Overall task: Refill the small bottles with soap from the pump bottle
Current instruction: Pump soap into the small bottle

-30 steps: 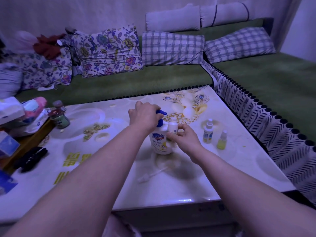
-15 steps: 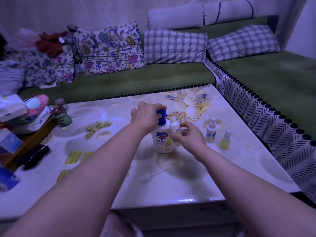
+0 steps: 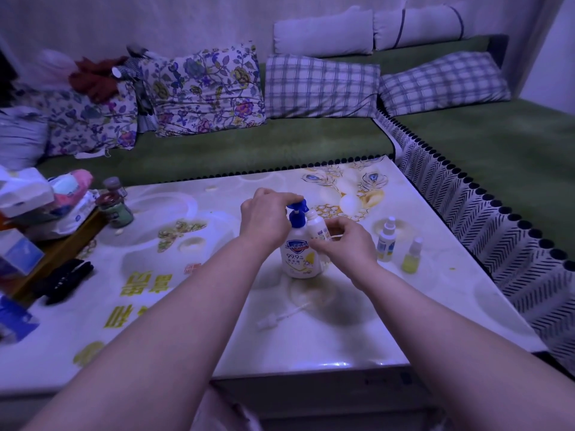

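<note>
At the centre of the table [image 3: 186, 337], the pump bottle [image 3: 297, 259] stands upright. The left hand [image 3: 267, 216] is curled over its blue pump head [image 3: 295, 209] from the 9 o'clock side. The right hand [image 3: 345, 241] pinches the uncapped small bottle [image 3: 317, 227] between thumb and fingers against the pump bottle's 3 o'clock flank, leaning slightly toward the nozzle. Whether mouth and spout actually meet cannot be told. The step in hand, by judgement, is dispensing soap into 1 of the 3 small bottles in view. To do it well, seat the mouth squarely beneath the spout before pressing. Press slowly in short strokes — a narrow neck will likely back up under a fast one — and bring the small bottle near upright so soap runs down inside rather than over the lip. Brace the pump bottle against tipping toward 3 o'clock. A white spray bottle [image 3: 385, 241] and a yellow spray bottle [image 3: 410, 259] stand capped, apart at 3 o'clock. A loose sprayer [image 3: 280, 317] with its dip tube lies at 6 o'clock.
</note>
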Tool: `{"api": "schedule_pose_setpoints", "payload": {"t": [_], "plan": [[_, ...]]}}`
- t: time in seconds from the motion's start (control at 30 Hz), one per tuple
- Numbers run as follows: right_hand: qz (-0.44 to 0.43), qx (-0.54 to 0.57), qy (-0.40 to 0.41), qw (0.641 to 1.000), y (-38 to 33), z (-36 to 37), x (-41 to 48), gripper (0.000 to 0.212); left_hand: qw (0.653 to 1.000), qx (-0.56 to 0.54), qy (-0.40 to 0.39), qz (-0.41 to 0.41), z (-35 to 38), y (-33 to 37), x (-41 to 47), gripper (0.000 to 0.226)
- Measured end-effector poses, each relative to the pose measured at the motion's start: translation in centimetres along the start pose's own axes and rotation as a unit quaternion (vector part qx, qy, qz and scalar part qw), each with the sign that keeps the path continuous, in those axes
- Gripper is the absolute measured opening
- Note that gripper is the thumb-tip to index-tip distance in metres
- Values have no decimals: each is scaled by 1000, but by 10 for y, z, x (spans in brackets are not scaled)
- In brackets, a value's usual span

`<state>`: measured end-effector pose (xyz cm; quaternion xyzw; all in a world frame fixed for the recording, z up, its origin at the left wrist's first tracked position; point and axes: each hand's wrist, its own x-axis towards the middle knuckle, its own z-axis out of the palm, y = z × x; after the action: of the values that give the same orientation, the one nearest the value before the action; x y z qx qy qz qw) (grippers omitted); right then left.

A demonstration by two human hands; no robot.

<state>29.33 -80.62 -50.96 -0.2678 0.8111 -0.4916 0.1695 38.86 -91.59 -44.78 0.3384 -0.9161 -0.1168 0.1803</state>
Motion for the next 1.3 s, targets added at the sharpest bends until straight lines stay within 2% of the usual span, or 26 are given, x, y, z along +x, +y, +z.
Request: {"api": "schedule_pose_setpoints", "payload": {"t": [0.6,0.73,0.97,1.3], "plan": [[5,19,2,1000,-2,6,-2,34,1000,-6,-6,-23,-1,5,-15,54],[15,23,0,1000,-2,7,-2,38,1000,11,-6,-17,-4,8,-17,53],[21,19,-12,1000,-1,9,-5,31,999,41,-22,-10,-4,12,-24,52],[28,32,-3,999,2,9,-2,37,1000,3,-10,9,-12,13,-20,57]]}}
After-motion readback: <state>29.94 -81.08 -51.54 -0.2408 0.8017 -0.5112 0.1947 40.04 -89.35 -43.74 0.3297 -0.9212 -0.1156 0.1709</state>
